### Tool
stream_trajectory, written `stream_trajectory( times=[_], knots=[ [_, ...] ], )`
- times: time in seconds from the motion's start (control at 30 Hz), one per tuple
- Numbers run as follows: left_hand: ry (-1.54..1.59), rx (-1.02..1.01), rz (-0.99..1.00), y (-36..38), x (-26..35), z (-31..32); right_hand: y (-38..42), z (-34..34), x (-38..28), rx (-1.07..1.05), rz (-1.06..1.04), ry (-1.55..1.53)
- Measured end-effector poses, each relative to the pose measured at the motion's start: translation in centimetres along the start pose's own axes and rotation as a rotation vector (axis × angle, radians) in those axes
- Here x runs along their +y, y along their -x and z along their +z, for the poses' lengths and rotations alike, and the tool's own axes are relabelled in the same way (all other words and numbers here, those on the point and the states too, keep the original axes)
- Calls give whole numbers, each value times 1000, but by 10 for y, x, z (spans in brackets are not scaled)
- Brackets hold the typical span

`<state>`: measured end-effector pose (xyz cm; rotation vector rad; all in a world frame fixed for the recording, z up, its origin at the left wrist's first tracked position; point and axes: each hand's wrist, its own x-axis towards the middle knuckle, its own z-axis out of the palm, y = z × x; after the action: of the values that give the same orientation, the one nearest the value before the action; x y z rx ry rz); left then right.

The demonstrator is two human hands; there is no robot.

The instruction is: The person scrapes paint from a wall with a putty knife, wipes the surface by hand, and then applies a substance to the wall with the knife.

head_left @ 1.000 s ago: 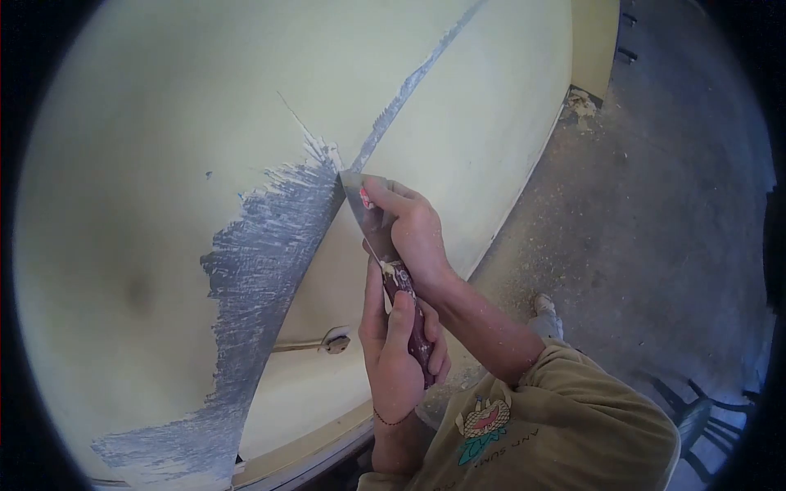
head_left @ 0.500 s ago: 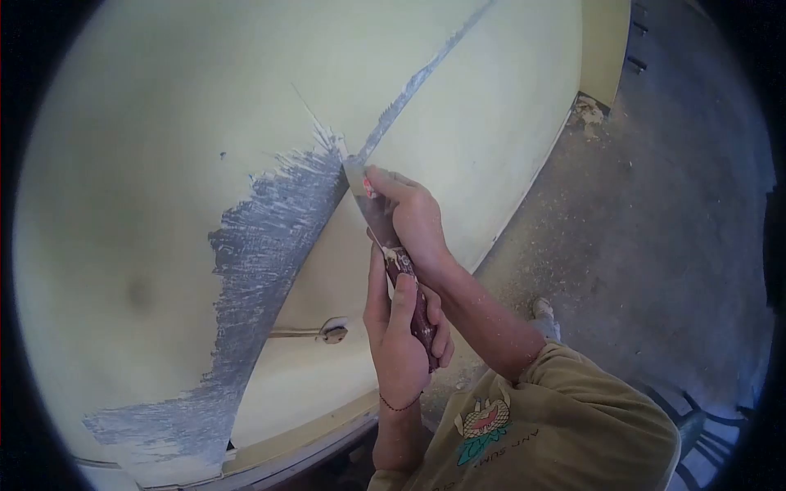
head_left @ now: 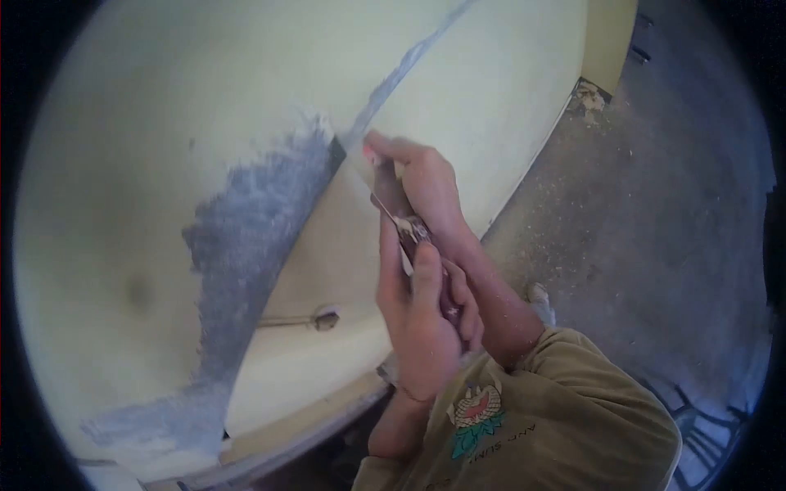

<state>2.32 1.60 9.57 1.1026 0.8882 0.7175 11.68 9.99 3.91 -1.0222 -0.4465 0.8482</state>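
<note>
A scraper with a flat metal blade and a dark reddish handle is held in both hands. My left hand is closed around the handle, its thumb lying along the top. Further up, my right hand grips the blade part, with fingertips near the front end. The blade's tip lies at the pale panel, by the upper corner of a rough grey stripped patch. Motion smears the blade's front edge.
A narrow grey strip runs up the panel. Below the patch is a recess with a small fitting. Flakes dot the concrete floor. A shoe and dark metal legs show at right.
Both hands and the scraper have shifted slightly right and up across the panel. The view has moved a little too. Both grips stay the same.
</note>
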Motion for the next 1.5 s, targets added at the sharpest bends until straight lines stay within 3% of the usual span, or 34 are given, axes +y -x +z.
stream_trajectory(
  times=[0.1, 0.2, 0.5, 0.6, 0.83, 0.9, 1.0, 1.03, 1.13, 1.5],
  knots=[
    [-33, -70, -50, 3, 12, -34, 18, 20, -13, 111, 155, -382],
    [-83, -12, -7, 18, 10, -40, 29, 31, -10, 102, 151, -340],
    [-79, -82, -16, 8, 17, -39, 26, 27, -23, 140, 126, -279],
    [-79, -109, -9, 3, 15, -41, 23, 30, -28, 164, 102, -456],
    [-49, -122, -26, -1, 19, -34, 11, 27, -23, 204, 55, -475],
    [-43, -125, -32, -1, 20, -27, 3, 22, -20, 194, -20, -293],
    [-116, -22, -34, -4, 17, -29, 9, 23, -18, 192, -23, -362],
    [-2, -109, -127, -1, 28, -45, 18, 32, -20, 230, 6, -445],
    [-76, -53, -32, 11, 19, -52, 30, 40, -15, 200, 63, -438],
    [-57, -154, -62, -6, 18, -40, 16, 23, -26, 213, 87, -520]
  ],
)
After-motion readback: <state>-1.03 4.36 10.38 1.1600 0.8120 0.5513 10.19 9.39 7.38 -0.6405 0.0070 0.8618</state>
